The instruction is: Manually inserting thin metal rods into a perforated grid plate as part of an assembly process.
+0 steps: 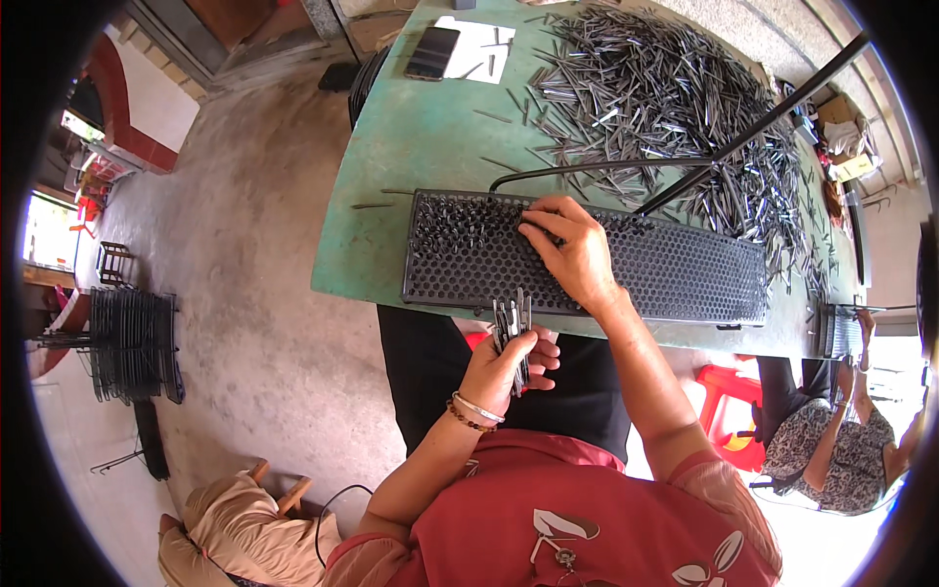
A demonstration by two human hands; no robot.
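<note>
My left hand, with bracelets at the wrist, is closed round a bundle of slim dark and silvery rods just in front of the table's near edge. A long black perforated tray lies along that edge. Over its left-middle part is my right hand, thumb and fingertips pinched together at the holes; whatever they hold is too small to make out. Many short dark pieces stand upright in the holes at the tray's left end, and some more show along its back edge beyond my right hand.
A large heap of loose slim dark rods covers the green table's far right. Black metal bars cross above it. A phone lies at the back left beside white paper. Another person sits at right near a red stool.
</note>
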